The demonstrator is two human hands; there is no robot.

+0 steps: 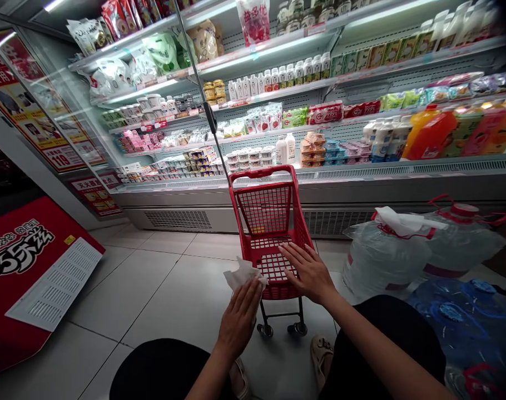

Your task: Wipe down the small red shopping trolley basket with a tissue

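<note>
A small red shopping cart with plastic grid walls stands upright on the floor in front of my knees. My left hand presses a crumpled white tissue at the cart's near left corner, its fingers stretched together over it. The palm side is hidden, so how far the tissue is gripped does not show. At the near right side of the cart, my right hand lies flat with fingers extended and nothing in it. It appears to rest on the rim there.
Behind the cart runs a refrigerated shelf stocked with drinks, yogurts and bags. Large clear water jugs and blue bottles stand close on the right. A red cabinet is on the left. Pale tiles cover the floor.
</note>
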